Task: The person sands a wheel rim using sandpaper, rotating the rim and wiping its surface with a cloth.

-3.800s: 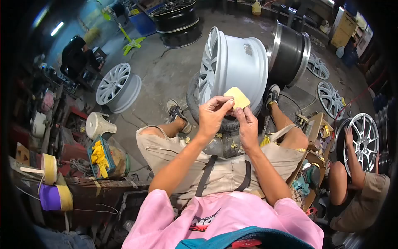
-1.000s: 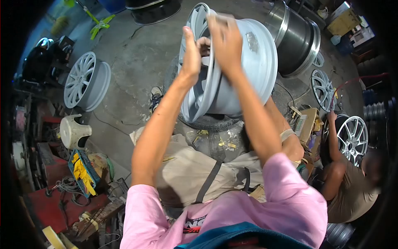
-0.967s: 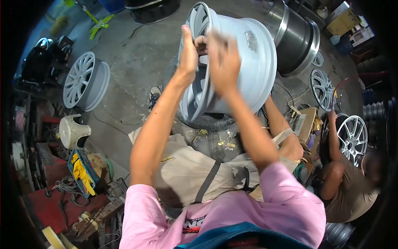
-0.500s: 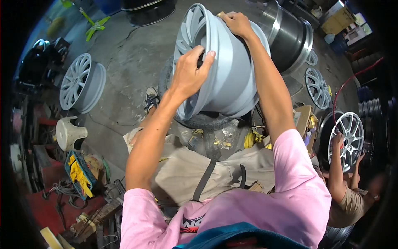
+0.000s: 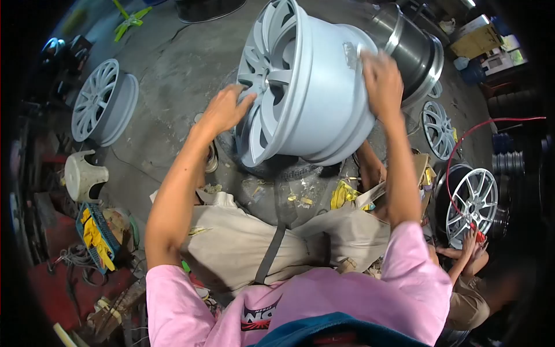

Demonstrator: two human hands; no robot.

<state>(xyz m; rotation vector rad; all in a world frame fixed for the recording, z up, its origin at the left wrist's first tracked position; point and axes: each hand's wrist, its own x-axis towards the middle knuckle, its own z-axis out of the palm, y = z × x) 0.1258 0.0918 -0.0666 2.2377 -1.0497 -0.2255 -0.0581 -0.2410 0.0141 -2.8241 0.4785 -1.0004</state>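
left hand (image 5: 226,109): thumb apart, at wheel (image 5: 329,87); wheel: top cut off; right hand (image 5: 384,84): blurred, cannot tell grip

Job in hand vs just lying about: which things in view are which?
In the job:
grey rim
left hand, at its spoked face
right hand, blurred, opposite

Apparently lying about:
white stool
yellow cloth in basket
green stand

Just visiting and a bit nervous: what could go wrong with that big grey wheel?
The grey wheel stands on edge over a tyre, so it might roll unless the left hand and right hand steady it. The black wheel looks close to the right hand, so a swing that way could pinch it or scuff the grey wheel.
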